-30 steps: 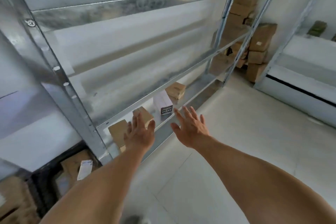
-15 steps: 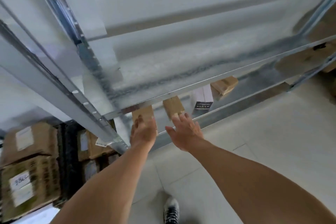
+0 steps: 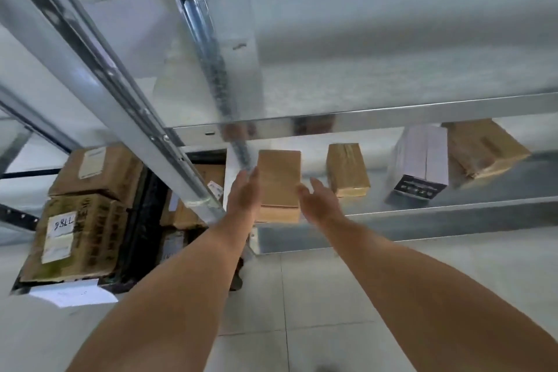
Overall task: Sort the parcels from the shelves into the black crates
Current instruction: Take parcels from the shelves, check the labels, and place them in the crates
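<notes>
Parcel (image 3: 279, 181) of brown cardboard on the low shelf (image 3: 453, 220), between left hand (image 3: 244, 195) and right hand (image 3: 317, 202). Both hands open, fingers extended, flanking its long sides, perhaps touching through the blur. Probably light, stiff, smooth-faced: best squeezed at opposite side walls, palms flat.

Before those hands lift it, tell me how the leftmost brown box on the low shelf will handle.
The brown box is probably stiff: its edges look square and uncrushed. Likely light, since it fits between the left hand and right hand. Lying flat on the shelf, it should slide, not roll or tip.
</notes>
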